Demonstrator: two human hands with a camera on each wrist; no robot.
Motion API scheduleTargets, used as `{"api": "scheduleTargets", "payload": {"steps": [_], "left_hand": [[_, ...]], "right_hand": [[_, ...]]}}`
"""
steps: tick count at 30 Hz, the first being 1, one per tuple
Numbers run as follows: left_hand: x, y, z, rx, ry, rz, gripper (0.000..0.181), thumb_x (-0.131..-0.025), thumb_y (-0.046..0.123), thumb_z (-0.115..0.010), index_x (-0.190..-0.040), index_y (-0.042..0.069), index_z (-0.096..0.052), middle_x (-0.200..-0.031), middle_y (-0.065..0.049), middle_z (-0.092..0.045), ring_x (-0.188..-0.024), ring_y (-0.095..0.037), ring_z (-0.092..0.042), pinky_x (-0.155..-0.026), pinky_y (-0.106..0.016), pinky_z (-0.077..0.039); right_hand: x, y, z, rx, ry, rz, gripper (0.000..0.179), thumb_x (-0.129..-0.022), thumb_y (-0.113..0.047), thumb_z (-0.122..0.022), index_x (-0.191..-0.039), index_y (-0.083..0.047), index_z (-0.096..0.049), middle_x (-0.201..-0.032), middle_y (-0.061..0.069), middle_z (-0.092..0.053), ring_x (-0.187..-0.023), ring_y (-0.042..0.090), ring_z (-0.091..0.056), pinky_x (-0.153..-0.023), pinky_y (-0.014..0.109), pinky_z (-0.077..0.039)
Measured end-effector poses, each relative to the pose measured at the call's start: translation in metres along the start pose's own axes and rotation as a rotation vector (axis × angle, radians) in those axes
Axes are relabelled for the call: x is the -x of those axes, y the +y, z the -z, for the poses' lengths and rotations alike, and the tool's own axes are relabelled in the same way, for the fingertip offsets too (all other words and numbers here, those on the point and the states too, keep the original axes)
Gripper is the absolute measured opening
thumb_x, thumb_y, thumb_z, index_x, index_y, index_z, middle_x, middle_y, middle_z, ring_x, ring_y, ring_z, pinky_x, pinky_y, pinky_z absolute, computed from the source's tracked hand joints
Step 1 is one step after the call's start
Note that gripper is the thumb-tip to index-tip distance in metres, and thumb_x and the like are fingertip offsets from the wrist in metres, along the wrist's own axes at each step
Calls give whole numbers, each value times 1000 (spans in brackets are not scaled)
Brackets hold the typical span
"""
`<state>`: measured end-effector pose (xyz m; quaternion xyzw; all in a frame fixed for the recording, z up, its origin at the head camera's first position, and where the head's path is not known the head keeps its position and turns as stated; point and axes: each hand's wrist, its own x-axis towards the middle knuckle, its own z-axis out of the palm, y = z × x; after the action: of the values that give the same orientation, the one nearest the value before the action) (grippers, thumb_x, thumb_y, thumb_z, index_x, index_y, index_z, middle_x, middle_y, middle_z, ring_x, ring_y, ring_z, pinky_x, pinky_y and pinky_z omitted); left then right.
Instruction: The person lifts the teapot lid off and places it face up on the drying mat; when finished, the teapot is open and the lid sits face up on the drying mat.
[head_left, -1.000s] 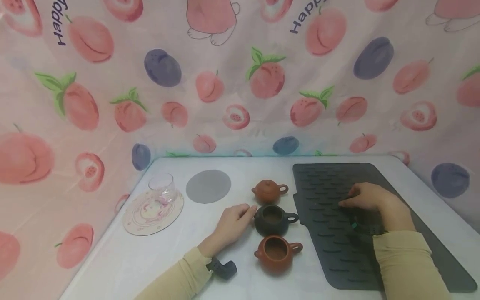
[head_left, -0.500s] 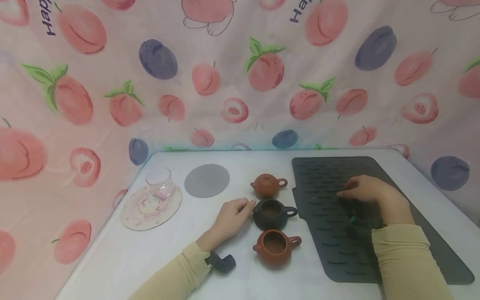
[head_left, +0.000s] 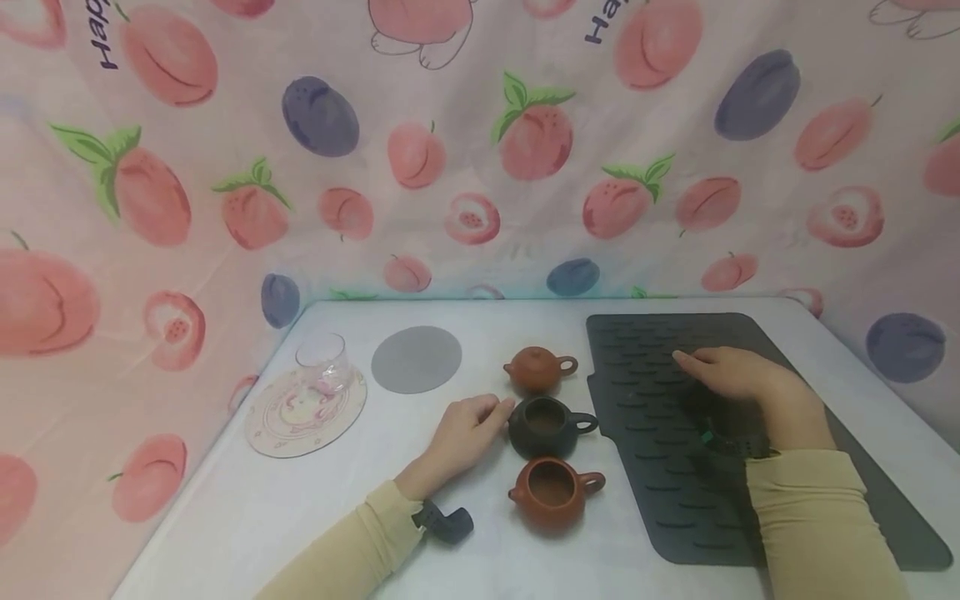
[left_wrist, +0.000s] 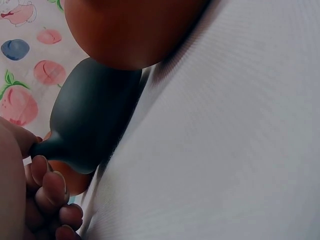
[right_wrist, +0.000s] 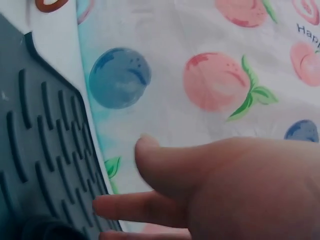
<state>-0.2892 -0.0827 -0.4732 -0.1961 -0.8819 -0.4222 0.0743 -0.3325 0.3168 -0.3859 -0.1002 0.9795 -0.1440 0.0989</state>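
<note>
Three small teapots stand in a row on the white table. The black teapot (head_left: 542, 450) is in the middle, its top uncovered. At its spout (left_wrist: 44, 149), in the left wrist view, my left hand (head_left: 462, 435) pinches with thumb and fingertips. Behind it sits a brown teapot (head_left: 534, 372) with its lid on. A reddish-brown teapot (head_left: 551, 510), uncovered, stands nearest in front. My right hand (head_left: 738, 379) hovers over the dark ridged mat (head_left: 660, 467). Thumb and fingers of that hand are spread apart in the right wrist view, with nothing between them.
A clear glass (head_left: 324, 367) stands on a round patterned coaster (head_left: 288, 425) at the left. Beside it lies a grey round mat (head_left: 417, 360). Fruit-printed cloth (head_left: 465, 150) hangs behind and left of the table.
The right thumb and fingers have spread apart, and that hand has risen slightly over the mat. My left hand stays at the black teapot's spout. The head view has tilted down slightly.
</note>
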Motion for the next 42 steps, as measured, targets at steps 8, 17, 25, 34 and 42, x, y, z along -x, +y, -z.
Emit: {"api": "scheduleTargets", "payload": {"steps": [8, 17, 25, 34, 42], "left_hand": [[-3, 5, 2, -29, 1, 55, 50, -106, 52, -47, -68, 20, -54, -62, 9, -51, -61, -10, -48, -58, -29, -38], [-8, 3, 5, -27, -9, 100, 50, -106, 57, -44, -73, 21, -57, -64, 7, -55, -62, -12, -51, -59, -31, -40], [-16, -1, 6, 22, -52, 116, 51, -103, 61, -46, -78, 19, -61, -65, 6, -61, -60, -14, -55, -58, -32, -42], [-46, -7, 4, 247, -76, 283, 61, -103, 62, -46, -86, 6, -65, -66, -8, -62, -46, -20, -53, -39, -33, -45], [-64, -10, 0, 355, -49, 330, 51, -106, 45, -51, -81, 2, -62, -66, -9, -60, -51, -20, -60, -47, -38, -55]], "right_hand": [[-1, -33, 9, -82, 148, 98, 74, -109, -54, -35, -141, 11, -50, -137, 33, -54, -127, 52, -50, -103, 67, -36], [-7, -80, -11, -197, 267, 206, 51, -105, -49, -54, -133, -8, -64, -132, 19, -64, -125, 44, -57, -100, 63, -42], [-18, -111, -29, -233, 281, 265, 37, -102, -40, -63, -125, -12, -71, -120, 10, -70, -115, 38, -64, -92, 57, -50], [-43, -140, -42, -242, 258, 308, 32, -102, -35, -64, -122, -13, -73, -116, 6, -72, -105, 31, -68, -81, 48, -55], [-58, -154, -51, -221, 277, 318, 27, -102, -32, -64, -118, -15, -76, -111, 1, -74, -96, 24, -67, -82, 47, -54]]}}
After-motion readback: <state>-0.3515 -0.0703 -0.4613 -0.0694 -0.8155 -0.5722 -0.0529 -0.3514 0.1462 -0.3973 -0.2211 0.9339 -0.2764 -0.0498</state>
